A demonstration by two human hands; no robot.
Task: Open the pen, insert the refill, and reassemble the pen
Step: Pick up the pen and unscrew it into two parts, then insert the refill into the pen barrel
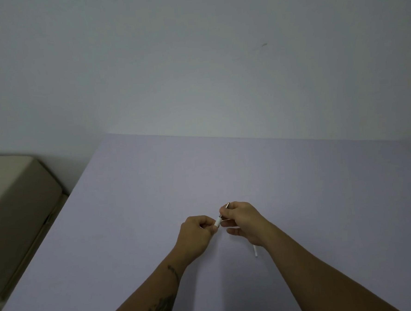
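a: lavender tabletop (137, 231) filled the lower part of the view, plain and matte, with both bare forearms reaching out over it from the near edge.

b: what marked the arms?

a: dark tattoos ran along the left forearm (160, 302). the right forearm (315, 269) was bare.

b: and anything loose on the table?

a: a thin white refill (255, 250) lay flat on the surface, just under the right wrist, only its near end showing past the arm.

b: the hands, then?

a: held above the table, close together. the left hand (196, 235) was curled shut, thumb and fingertips pinching a short white pen piece (217, 222) that stuck out toward the other hand. the right hand (243, 222) was closed around a dark slim part of the pen, with a metal tip (227, 205) poking up past its fingers.

b: were the two parts joined?

a: they met or nearly met between the hands; too small to tell whether they were screwed together or apart.

b: beyond the hands?

a: more bare tabletop up to its far edge, then a pale grey wall (194, 60) with one small dark smudge (264, 44) high on the right. off to the left, lower than the table, sat a beige cushioned piece of furniture (16, 191).
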